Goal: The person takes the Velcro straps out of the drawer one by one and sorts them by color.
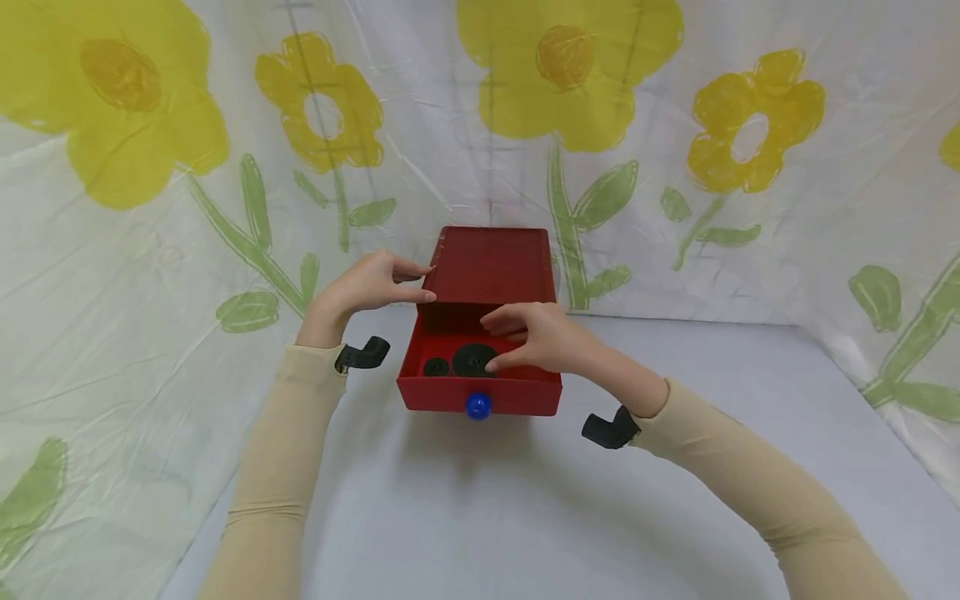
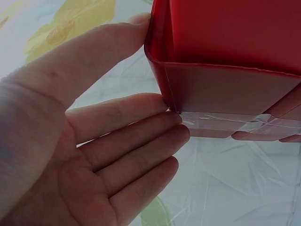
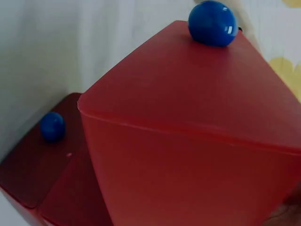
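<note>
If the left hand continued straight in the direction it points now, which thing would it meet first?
Most likely the left side of the red box; the left hand seems to touch it there, though depth is hard to judge.

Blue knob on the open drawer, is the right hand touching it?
Apart. In the head view, the right hand reaches over the open drawer, whose red front shows between hand and blue knob.
</note>
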Demonstrator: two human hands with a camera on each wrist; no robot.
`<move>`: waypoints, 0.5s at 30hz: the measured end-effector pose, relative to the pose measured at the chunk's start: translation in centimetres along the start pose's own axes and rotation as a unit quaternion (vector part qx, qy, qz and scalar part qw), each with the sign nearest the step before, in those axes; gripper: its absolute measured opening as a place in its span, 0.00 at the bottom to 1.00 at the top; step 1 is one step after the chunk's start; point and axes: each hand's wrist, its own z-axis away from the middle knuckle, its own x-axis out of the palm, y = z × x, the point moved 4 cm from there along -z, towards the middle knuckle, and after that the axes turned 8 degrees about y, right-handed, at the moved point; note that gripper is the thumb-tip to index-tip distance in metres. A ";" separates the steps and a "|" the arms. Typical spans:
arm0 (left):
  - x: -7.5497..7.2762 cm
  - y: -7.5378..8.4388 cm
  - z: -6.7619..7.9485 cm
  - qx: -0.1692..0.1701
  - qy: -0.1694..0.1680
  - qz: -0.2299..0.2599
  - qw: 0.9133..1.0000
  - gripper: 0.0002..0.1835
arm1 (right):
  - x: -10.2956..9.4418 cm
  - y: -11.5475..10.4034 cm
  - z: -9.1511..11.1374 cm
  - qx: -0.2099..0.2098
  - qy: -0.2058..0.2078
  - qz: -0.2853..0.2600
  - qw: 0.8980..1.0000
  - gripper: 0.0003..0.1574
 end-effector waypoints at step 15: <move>0.0 -0.2 -0.1 0.004 0.001 0.001 1.000 0.32 | 1.8 0.1 -1.1 -0.013 -0.043 0.052 0.998 0.36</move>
